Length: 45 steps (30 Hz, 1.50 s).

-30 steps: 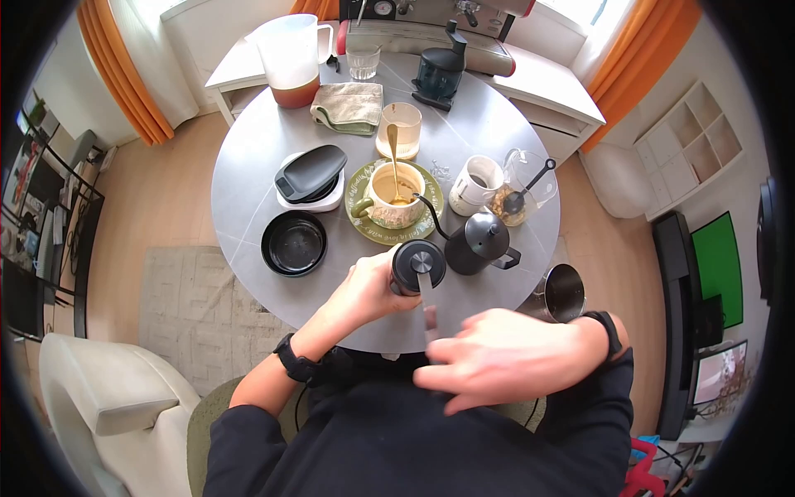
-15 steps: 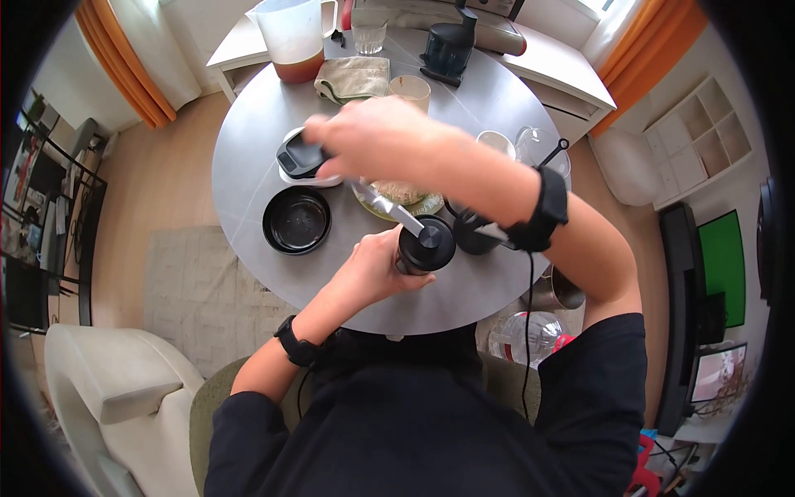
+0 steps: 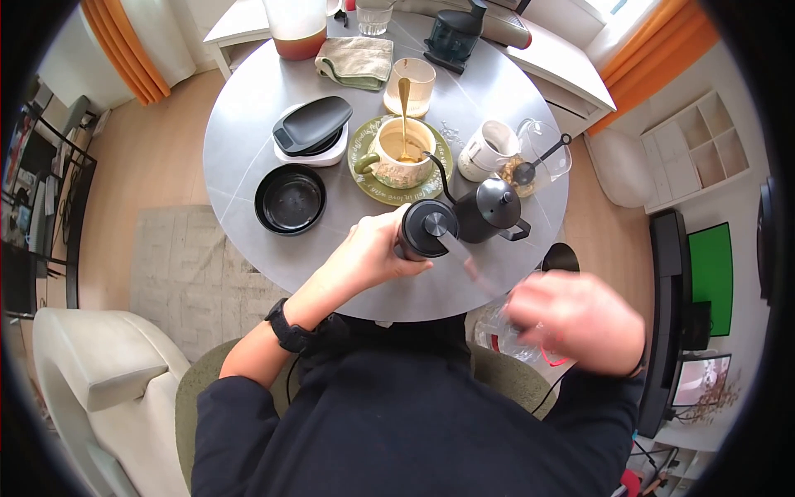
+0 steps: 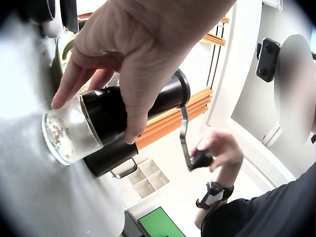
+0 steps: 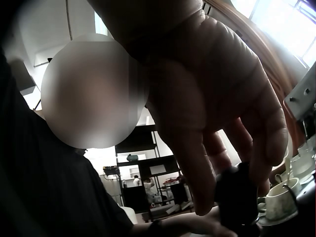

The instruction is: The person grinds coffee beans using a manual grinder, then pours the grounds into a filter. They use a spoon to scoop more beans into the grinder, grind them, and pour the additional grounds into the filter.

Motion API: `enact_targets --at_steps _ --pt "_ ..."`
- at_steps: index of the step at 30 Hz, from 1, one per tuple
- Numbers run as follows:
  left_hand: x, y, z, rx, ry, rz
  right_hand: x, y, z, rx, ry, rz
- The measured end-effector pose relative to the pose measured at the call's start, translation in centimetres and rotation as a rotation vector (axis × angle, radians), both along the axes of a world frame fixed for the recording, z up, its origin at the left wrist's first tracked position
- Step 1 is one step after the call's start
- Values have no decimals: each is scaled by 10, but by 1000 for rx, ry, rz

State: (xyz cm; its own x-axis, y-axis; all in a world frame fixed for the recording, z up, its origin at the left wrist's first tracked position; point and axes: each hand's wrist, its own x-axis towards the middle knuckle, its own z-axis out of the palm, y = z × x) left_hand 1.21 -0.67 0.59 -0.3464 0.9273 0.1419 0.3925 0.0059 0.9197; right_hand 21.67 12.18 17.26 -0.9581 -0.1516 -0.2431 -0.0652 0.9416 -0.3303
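Observation:
A black cylindrical hand grinder (image 3: 429, 225) stands upright near the table's front edge, with my left hand (image 3: 373, 248) wrapped round its body. In the left wrist view the grinder (image 4: 106, 111) has a clear base (image 4: 69, 136) resting on the table, and my left hand's (image 4: 133, 59) thumb and fingers lie round the black part. A metal crank (image 4: 184, 133) runs from its top to a black knob (image 4: 201, 159), which my right hand (image 4: 222, 147) grips. In the head view my right hand (image 3: 580, 319) is blurred, out to the right. The right wrist view shows its fingers (image 5: 192, 173) round the dark knob (image 5: 237, 195).
Behind the grinder, a patterned cup (image 3: 403, 172) with a gold spoon sits on a green plate (image 3: 364, 184). A black kettle (image 3: 489, 214) stands close on the right; a black bowl (image 3: 290, 199) and a scale with a dark tray (image 3: 313, 124) are left. A plastic bottle (image 3: 505, 335) is below the table edge.
My right hand has swung the crank round, from the near side across the far left and back out to the right. My left hand keeps holding the grinder. The head view has shifted slightly.

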Motion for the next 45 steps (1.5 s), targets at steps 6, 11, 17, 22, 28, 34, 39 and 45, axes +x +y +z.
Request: enact_targets --at_steps 6,11,17,22,28,34,39,45 --pt "-1 -2 8 -108 23 -26 -65 -61 -30 -163 287 510" --pt "8 -8 33 55 8 81 -177 -55 -48 6 567 470" --pt "-2 -1 2 -81 -1 -13 -215 43 -46 163 398 66" --pt "-1 0 4 -56 -26 -4 -119 95 -31 244 392 -199" --pt "-1 1 -1 -11 -16 0 -12 34 -5 88 114 -271" --pt "-2 0 4 -55 18 -13 -40 -51 -19 -42 225 448" --pt "25 -2 -8 157 -625 127 -145 -61 -43 -84 432 509" --pt "0 4 -3 -65 103 -19 -218 3 -39 295 326 28"
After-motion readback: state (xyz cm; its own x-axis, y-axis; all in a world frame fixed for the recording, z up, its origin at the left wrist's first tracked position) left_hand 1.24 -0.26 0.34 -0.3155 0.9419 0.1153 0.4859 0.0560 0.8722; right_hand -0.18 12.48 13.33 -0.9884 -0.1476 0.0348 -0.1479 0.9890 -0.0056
